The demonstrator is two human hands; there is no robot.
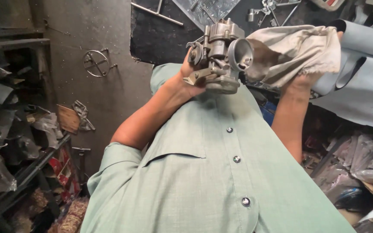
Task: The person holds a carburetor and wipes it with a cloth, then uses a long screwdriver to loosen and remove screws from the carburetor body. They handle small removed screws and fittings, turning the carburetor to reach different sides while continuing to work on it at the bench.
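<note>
My left hand (185, 77) is closed around a grey metal carburettor (220, 54), held up in front of my green button shirt (212, 172). Its round open throat faces right. My right hand (301, 81) grips a dirty beige rag (296, 49). The rag's edge touches the carburettor's throat and covers most of my fingers.
A dark shelf rack (18, 172) with plastic-wrapped parts stands at the left. A round wire piece (96, 62) lies on the grey floor. Metal rods and tools (268, 8) rest on a dark mat at the top. Light-blue fabric (368, 82) and bagged parts (359, 164) are at the right.
</note>
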